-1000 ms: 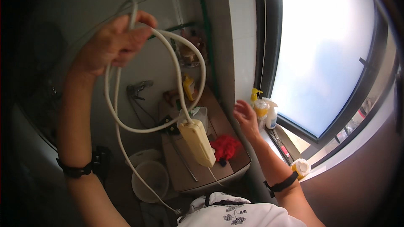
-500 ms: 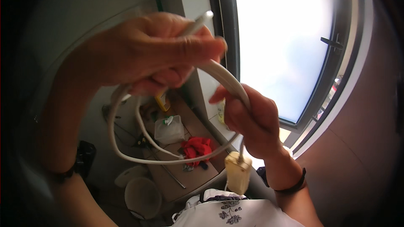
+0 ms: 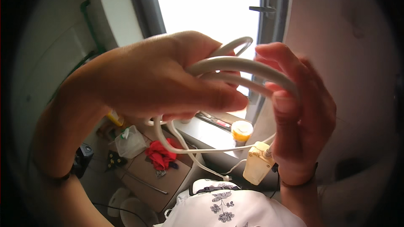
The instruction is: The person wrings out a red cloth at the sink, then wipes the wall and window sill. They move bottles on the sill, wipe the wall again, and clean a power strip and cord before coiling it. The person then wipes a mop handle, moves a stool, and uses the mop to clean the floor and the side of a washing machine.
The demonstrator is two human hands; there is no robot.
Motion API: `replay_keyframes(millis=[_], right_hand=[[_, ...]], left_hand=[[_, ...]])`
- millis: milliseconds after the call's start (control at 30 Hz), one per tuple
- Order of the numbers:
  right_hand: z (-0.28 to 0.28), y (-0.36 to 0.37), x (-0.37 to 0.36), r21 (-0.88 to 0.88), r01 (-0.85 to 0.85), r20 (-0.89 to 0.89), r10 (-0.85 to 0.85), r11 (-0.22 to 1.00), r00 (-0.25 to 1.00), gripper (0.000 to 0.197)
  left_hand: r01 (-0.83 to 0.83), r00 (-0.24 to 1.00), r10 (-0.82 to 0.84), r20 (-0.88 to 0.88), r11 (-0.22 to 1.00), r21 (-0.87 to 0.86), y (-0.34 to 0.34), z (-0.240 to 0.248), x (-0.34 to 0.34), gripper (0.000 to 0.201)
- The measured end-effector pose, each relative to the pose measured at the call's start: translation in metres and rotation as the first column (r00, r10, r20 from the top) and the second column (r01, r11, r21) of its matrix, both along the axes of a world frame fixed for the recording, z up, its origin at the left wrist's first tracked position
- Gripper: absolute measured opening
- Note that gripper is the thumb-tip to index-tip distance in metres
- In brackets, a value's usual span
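A white electrical cord (image 3: pixel 235 64) is gathered in loops between my hands. My left hand (image 3: pixel 164 75) is closed around the loops, its thumb stretched along them. On the right, my right hand (image 3: pixel 305 109) pinches the cord between thumb and fingers. A yellowed plastic box (image 3: pixel 257 166), fixed to the cord, hangs just below my right hand. Other lengths of the cord droop below my left hand, one ending in a small white plug (image 3: pixel 227 178) near my white flowered garment (image 3: pixel 235 204).
Behind my hands stands a bright window with a dark handle (image 3: pixel 263 9). An orange-and-white jar (image 3: pixel 242 131) sits on the sill. Lower left, a brown surface (image 3: pixel 145 180) holds a red cloth (image 3: pixel 160 153), a clear plastic container (image 3: pixel 130 142) and a metal rod (image 3: pixel 145 183). A green pipe (image 3: pixel 90 27) runs along the wall.
My view has turned to the right. More cord loops are now bunched in my left hand, and the cord's free end no longer sticks up there. My right hand has risen.
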State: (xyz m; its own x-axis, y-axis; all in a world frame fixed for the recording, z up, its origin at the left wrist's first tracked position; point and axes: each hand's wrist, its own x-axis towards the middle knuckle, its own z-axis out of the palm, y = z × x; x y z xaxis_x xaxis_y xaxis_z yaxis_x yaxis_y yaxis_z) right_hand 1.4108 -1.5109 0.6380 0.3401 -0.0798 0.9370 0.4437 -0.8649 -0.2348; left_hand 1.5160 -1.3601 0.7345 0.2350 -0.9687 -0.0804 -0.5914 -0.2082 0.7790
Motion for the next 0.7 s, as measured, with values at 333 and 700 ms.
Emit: replay_keyframes(millis=[333,700], right_hand=[[-0.004,-0.016,-0.044,-0.185,0.223,-0.215,-0.261,0.957,0.941,0.035],[0.035,0.0,-0.053,-0.286,0.025,-0.125,-0.063,0.958,0.99,0.041]], left_hand=[[0.22,0.975,-0.222,-0.016,0.957,0.188,-0.045,-0.003,-0.012,0.023],[0.501,0.749,-0.536,0.39,0.843,0.197,-0.024,0.022,-0.014,0.018]])
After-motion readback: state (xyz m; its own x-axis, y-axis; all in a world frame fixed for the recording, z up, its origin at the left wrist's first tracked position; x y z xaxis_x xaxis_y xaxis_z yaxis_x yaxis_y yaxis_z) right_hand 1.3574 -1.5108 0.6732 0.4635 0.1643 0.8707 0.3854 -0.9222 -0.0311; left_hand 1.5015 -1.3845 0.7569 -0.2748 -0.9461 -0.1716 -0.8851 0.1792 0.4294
